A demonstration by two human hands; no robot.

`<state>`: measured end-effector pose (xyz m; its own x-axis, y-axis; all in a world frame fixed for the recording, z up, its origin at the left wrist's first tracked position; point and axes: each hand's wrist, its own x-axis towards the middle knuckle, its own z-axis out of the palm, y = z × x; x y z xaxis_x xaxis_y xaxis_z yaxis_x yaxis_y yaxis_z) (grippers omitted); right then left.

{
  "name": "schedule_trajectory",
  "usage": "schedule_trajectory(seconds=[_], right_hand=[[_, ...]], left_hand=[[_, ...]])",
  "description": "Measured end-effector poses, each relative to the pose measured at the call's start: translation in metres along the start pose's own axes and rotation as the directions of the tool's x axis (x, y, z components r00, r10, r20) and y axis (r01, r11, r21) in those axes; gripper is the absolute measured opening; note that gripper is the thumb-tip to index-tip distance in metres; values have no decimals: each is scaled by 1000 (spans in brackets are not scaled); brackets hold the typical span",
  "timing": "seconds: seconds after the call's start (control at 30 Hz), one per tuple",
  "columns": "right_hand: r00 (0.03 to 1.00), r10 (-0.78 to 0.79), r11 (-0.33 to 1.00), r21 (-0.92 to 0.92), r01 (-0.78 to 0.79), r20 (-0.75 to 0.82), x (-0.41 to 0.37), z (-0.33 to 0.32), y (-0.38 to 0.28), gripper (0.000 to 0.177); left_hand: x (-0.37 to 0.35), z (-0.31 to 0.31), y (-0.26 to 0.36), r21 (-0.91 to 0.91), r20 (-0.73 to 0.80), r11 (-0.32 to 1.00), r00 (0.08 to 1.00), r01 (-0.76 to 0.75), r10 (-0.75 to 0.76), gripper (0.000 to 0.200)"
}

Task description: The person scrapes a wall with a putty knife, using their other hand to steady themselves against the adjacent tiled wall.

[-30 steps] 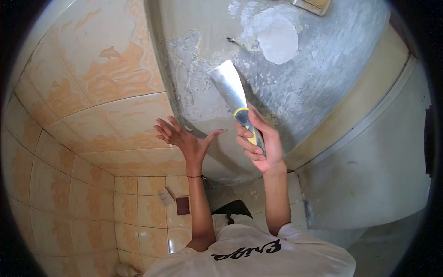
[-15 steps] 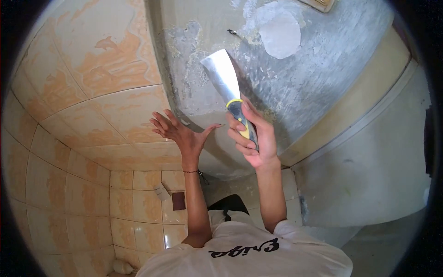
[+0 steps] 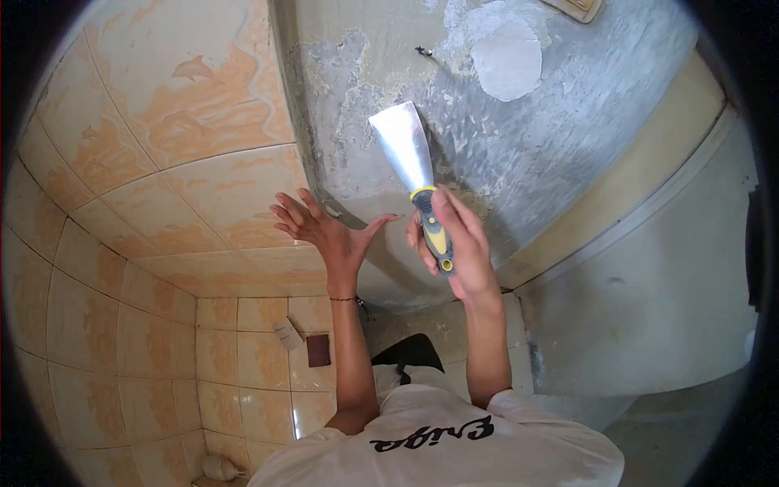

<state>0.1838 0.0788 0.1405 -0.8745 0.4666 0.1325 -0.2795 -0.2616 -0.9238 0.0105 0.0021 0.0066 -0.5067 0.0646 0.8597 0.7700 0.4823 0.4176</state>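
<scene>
My right hand is wrapped round the handle of a putty knife. The handle is grey and yellow, and the wide, shiny metal blade points up and a little left in front of a rough grey wall. My left hand is held up with fingers spread and thumb stretched toward the right hand, nothing in it. It is beside the corner where the orange tiling meets the grey surface. A round whitish patch lies above the blade to the right.
Orange-patterned tiles cover the left side. A small dark piece sticks out of the grey wall. Lower down lie a reddish-brown square and a pale card. At the top right is the edge of a tan object.
My right hand has turned the putty knife more upright and loosened its fingers, so the handle's end shows. The view has shifted slightly; my left hand stays spread.
</scene>
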Motion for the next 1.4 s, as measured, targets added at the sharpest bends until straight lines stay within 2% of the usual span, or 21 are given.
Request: schedule_trajectory(seconds=[0.03, 0.07, 0.1, 0.17, 0.2, 0.33, 0.4, 0.53, 0.6, 0.63, 0.7, 0.73, 0.8, 0.83, 0.9, 1.1, 1.17, 1.23, 1.3, 1.37, 1.4], right_hand=[[993, -100, 969, -235, 82, -67, -2, 5, 0, 43], [985, -139, 952, -286, 104, -104, -6, 9, 1, 45], [984, -135, 953, -285, 98, -112, -10, 13, -3, 45], [959, -246, 904, -390, 174, -143, -17, 22, -9, 51], [930, -346, 872, -409, 269, -125, -14, 23, -8, 59], [938, -343, 828, -491, 271, -60, -8, 21, -20, 60], [864, -502, 716, -578, 391, -37, -3, 15, -7, 56], [861, -498, 662, -687, 300, -105, -8, 4, 4, 53], [870, -489, 494, -840, 225, -55, -7, 3, 0, 53], [869, -493, 490, -841, 231, -48, -4, 4, -2, 53], [795, -606, 463, -820, 336, -16, -3, 12, -3, 50], [798, -603, 468, -819, 332, -21, -4, 15, 1, 50], [834, -522, 671, -688, 275, -176, -9, 19, 7, 39], [834, -524, 671, -688, 278, -174, -12, 17, 8, 39], [964, -155, 851, -525, 20, -214, -15, 10, 9, 30], [961, -191, 913, -397, 98, -200, -9, 14, 1, 31], [963, -193, 908, -405, 104, -187, -3, 22, -5, 32], [951, -262, 888, -426, 172, -162, 2, 30, -6, 31], [939, -293, 859, -480, 178, -177, -2, 27, 0, 31], [921, -312, 796, -594, 119, -233, -8, 23, 2, 32], [910, -332, 798, -589, 130, -249, -6, 24, 3, 32]], left_hand=[[-1, 0, 1, 0, 10, 1000, 1000, 18, -18, 163], [-3, 0, 2, -1, 25, 999, 999, 36, -36, 163], [-4, -1, 2, -3, 34, 999, 999, 37, -36, 163], [-3, -1, 2, 4, 33, 999, 999, 36, -36, 163], [-4, -2, 2, 5, 41, 999, 998, 40, -40, 163], [-1, 0, 1, -1, 19, 1000, 1000, 22, -22, 164], [-1, 1, 2, 3, 34, 999, 999, 36, -36, 164], [-6, -1, 1, 8, 42, 999, 998, 35, -36, 164], [0, 1, 1, 4, 20, 1000, 999, 28, -28, 163], [1, 1, 2, 1, 8, 1000, 1000, 20, -20, 163], [-1, 0, 4, 0, 11, 1000, 1000, 14, -14, 163], [-1, 0, 4, 2, 22, 1000, 999, 29, -29, 163], [-4, -2, 3, 5, 39, 999, 998, 39, -40, 163], [-3, -2, 3, 1, 34, 1000, 999, 29, -29, 163], [-1, -1, 3, 5, 10, 1000, 1000, 24, -24, 163], [-3, 2, 1, -14, 21, 999, 999, 48, -48, 163], [-1, 1, 0, -7, 1, 1000, 1000, 7, -7, 162], [-1, 1, 2, -4, 2, 1000, 1000, 9, -9, 161], [0, -1, 3, 9, 0, 1000, 1000, 11, -11, 161], [2, -3, 5, -14, -6, 1000, 1000, 6, -6, 160], [3, -2, 3, -10, -17, 1000, 1000, 9, -9, 160]])
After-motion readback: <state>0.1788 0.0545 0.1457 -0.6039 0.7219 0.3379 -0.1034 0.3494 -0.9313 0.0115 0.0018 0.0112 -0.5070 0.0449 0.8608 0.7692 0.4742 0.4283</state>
